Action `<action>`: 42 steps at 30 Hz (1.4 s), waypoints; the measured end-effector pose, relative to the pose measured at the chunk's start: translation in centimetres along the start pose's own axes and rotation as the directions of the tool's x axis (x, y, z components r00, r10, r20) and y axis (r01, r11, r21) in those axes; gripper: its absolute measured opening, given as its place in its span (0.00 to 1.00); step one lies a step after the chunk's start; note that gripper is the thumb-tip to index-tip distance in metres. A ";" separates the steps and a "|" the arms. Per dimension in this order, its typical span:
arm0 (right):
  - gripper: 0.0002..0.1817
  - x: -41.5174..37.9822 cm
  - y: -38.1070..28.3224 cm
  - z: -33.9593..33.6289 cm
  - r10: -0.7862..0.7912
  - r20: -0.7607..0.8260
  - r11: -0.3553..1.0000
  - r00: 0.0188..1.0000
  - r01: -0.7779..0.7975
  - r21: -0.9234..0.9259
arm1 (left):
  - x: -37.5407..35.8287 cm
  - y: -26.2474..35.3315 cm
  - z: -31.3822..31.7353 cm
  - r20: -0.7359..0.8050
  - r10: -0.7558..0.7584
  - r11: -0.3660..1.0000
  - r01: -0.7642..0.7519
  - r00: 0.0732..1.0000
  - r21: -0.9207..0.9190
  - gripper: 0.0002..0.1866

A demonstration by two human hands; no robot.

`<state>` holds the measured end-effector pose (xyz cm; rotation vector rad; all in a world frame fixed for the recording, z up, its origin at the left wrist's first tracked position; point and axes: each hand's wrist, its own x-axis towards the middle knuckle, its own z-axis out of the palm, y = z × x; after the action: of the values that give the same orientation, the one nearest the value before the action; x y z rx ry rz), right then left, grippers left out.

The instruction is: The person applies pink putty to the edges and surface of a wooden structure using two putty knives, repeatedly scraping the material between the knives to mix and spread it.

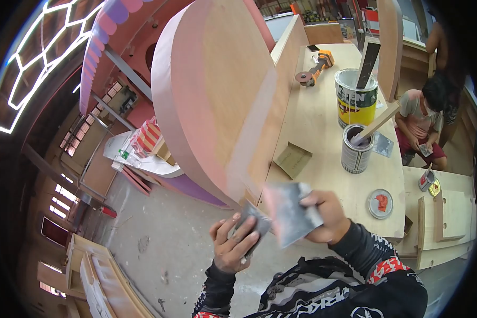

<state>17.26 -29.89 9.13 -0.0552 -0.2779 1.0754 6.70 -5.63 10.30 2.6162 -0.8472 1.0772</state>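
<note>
My left hand has its fingers wrapped over a grey putty spreader, a thin flat plate. In my right hand, a wider putty spreader is gripped at its right edge. It is smeared with pale pink and white, and blurred by motion. Both plates are close together, their edges almost meeting in front of my chest. Just beyond them rises a curved wooden panel with a pink border and a pale filler strip along its seam. The panel's lower corner is partly hidden behind the plates.
On the wooden tabletop stand a large yellow-labelled paint can and a smaller can with a stick. Sandpaper, an angle grinder and a lid with red paste lie there. A person sits at right.
</note>
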 end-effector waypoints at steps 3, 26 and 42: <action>0.30 -1.2 -0.5 3.7 -0.489 0.007 0.686 0.872 0.390 -0.614 | -2.2 0.7 3.1 0.039 -0.453 0.657 0.363 0.890 -0.660 0.19; 0.23 4.1 -8.5 6.2 0.418 0.510 -0.841 0.752 0.532 -0.097 | 5.1 -2.1 -7.3 0.231 -0.868 -0.053 0.381 0.440 -0.923 0.11; 0.37 24.4 -26.2 14.5 0.265 0.944 -0.956 0.198 0.184 0.230 | -7.2 2.3 1.6 0.493 -0.863 -0.469 0.189 0.108 -0.863 0.18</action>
<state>46.98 -22.33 32.60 1.8802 1.9919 2.3995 2.14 -4.95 4.04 0.8306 0.4553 0.3617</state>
